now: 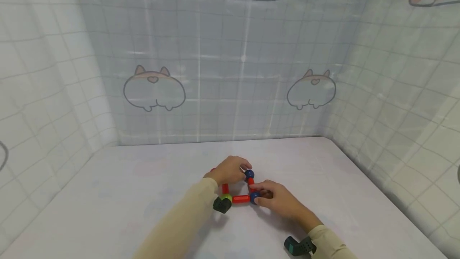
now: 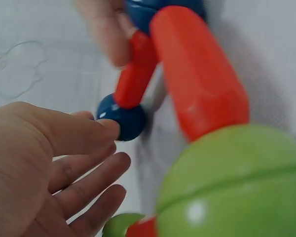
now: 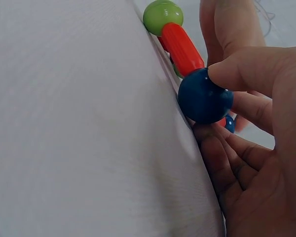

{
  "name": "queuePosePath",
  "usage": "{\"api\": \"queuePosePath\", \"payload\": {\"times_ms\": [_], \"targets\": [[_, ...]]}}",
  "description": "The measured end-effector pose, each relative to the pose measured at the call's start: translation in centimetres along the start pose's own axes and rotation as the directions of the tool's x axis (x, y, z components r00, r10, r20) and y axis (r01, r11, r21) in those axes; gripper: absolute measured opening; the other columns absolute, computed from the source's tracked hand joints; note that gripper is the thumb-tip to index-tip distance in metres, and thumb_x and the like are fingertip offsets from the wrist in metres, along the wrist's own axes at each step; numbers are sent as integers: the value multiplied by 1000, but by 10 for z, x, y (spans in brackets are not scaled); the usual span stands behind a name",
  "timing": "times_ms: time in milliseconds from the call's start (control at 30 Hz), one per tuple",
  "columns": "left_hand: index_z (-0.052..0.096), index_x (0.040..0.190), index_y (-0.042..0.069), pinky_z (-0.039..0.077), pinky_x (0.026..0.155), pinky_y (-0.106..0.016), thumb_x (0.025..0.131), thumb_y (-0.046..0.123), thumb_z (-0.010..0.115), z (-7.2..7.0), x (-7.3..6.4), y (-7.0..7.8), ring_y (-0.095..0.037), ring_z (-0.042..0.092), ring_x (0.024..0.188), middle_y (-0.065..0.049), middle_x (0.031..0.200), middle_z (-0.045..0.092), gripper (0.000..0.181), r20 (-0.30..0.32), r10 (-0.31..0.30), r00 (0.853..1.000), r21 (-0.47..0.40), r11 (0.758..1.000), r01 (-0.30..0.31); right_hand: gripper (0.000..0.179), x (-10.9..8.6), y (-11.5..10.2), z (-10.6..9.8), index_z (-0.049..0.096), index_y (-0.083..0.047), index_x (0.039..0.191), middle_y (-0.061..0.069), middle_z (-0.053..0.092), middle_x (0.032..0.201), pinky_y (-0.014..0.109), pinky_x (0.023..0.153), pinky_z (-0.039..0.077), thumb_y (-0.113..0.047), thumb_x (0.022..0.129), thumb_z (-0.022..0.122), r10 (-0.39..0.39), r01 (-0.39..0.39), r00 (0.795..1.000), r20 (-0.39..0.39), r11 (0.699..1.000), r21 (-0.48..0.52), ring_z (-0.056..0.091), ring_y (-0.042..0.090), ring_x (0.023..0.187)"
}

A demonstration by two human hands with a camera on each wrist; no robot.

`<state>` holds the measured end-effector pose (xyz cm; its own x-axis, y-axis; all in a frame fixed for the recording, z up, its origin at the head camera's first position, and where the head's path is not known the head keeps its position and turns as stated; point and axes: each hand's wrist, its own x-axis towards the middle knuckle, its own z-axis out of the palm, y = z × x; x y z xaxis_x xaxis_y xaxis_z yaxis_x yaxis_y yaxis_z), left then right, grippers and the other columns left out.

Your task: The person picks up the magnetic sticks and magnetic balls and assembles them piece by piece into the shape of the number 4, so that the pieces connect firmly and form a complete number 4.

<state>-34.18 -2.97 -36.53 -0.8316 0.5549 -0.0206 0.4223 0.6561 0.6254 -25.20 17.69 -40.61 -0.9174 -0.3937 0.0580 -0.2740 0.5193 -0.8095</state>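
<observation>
Red rods and coloured balls are joined in a frame on the table. My left hand (image 1: 230, 170) reaches over its far side and pinches the far blue ball (image 2: 128, 122) between thumb and forefinger, the other fingers spread. On the near right corner, my right hand (image 1: 280, 199) grips the near blue ball (image 3: 203, 96) with thumb and fingers. One red rod (image 2: 136, 74) links the two blue balls. Another red rod (image 1: 240, 199) runs from the near blue ball to a green ball (image 2: 237, 182). A second green ball (image 2: 119, 223) shows partly beside a red piece (image 2: 142, 228).
A pale cloth covers the table (image 1: 151, 203). Behind it hangs a grid-patterned curtain (image 1: 223, 103) with dog drawings, and similar curtains stand at left and right. Dark wrist devices (image 1: 223, 205) are on both wrists, the left one overlapping the green ball in the head view.
</observation>
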Motion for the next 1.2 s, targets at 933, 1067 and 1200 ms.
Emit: {"api": "queuePosePath", "payload": {"times_ms": [933,1067,1200], "targets": [[73,112,14,56,79,-37,91,15,72,-15,-97,-56,-19,63,95,2,103,69,22,-388,-223,894,-72,975,212,43,0,-6,5,66,-20,131,-3,62,118,39,91,52,-38,93,71,83,-83,996,-20,996,-38,59,17,103],[73,112,13,56,73,-34,90,17,74,-11,-100,-59,-19,63,93,1,102,68,23,-376,-219,901,-55,975,214,42,0,-7,4,66,-19,131,-2,62,118,38,92,52,-37,93,71,66,-67,998,-22,997,-31,59,18,103],[73,109,14,56,76,-36,88,19,77,-9,-102,-61,-18,62,91,2,98,67,22,-366,-222,904,-40,974,223,42,1,-6,6,67,-20,131,-3,62,117,35,90,52,-37,93,72,64,-65,998,-27,997,-32,59,17,102]]}}
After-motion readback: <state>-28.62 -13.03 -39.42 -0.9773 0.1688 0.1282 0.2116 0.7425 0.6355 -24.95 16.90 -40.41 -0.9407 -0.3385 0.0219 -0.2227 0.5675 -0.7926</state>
